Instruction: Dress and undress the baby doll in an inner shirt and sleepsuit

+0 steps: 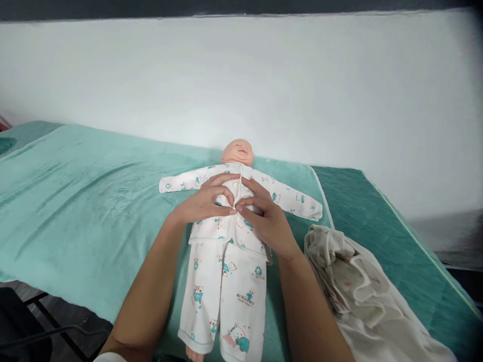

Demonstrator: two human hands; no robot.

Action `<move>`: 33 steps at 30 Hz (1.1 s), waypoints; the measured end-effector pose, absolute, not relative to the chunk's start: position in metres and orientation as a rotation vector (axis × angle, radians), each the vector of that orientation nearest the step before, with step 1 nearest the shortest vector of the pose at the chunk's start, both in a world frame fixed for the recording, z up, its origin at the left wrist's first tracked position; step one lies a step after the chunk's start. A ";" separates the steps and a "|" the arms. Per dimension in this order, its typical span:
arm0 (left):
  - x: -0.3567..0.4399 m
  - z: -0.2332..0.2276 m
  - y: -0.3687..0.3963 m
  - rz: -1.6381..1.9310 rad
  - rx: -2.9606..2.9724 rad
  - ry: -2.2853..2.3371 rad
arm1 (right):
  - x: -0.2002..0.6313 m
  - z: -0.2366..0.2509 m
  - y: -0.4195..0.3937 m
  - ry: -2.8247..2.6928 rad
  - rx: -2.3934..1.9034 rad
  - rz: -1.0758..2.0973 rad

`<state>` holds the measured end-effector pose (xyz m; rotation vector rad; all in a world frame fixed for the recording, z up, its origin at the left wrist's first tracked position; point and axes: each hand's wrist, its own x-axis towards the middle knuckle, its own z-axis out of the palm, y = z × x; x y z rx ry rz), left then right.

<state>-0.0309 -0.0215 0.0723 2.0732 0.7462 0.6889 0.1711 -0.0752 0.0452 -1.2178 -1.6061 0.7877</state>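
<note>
A baby doll (238, 152) lies face up on a teal blanket (86, 201), arms spread wide. It wears a white printed top (290, 197) and matching trousers (226, 296). My left hand (206, 201) and my right hand (266, 216) rest on the doll's chest and meet at the top's front opening. The fingertips of both hands pinch the two edges of the top at its middle, beside a small button. One bare foot of the doll shows at the bottom edge of the view.
A crumpled cream cloth (362, 291) lies on the bed to the right of the doll. A darker green quilted mattress (396, 241) shows beyond the blanket's right edge. A white wall stands behind. Dark chair legs (45, 317) are below left.
</note>
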 end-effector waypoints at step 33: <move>-0.027 0.074 -0.026 0.726 2.101 0.789 | 0.163 0.044 -0.077 -1.251 -1.188 0.837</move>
